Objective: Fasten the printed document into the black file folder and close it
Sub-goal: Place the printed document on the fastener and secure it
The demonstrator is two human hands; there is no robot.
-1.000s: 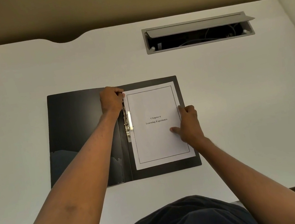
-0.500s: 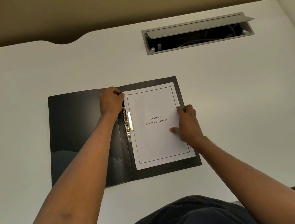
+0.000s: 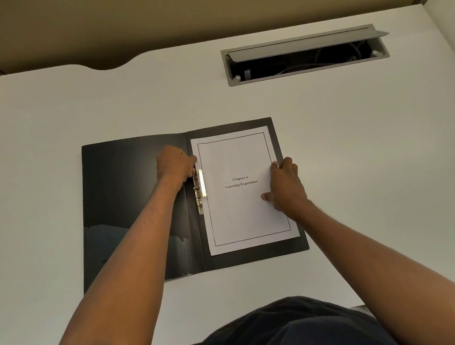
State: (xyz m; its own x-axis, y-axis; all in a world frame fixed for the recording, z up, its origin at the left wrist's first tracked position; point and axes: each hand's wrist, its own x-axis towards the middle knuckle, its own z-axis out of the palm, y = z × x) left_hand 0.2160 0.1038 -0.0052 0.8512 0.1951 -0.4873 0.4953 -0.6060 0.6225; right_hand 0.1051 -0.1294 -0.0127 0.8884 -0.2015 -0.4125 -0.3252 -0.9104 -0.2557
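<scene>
1. A single head-worn wide-angle view looks forward and steeply down from above the seated person's lap.
2. The white desk [image 3: 334, 129] fills the frame at arm's length, the partition just beyond the fingers [image 3: 285, 163].

- White desk [image 3: 334, 129] carries everything.
- Black folder [image 3: 135, 207] lies open flat on it, near the front edge.
- Grey cable hatch [image 3: 308, 67] is set into its far right.

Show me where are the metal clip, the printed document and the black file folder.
metal clip [image 3: 199, 191]: head view, on its shiny bar beside the spine.
printed document [image 3: 244, 215]: head view, on the blank lower half of the page.
black file folder [image 3: 126, 190]: head view, on the open left cover.
</scene>
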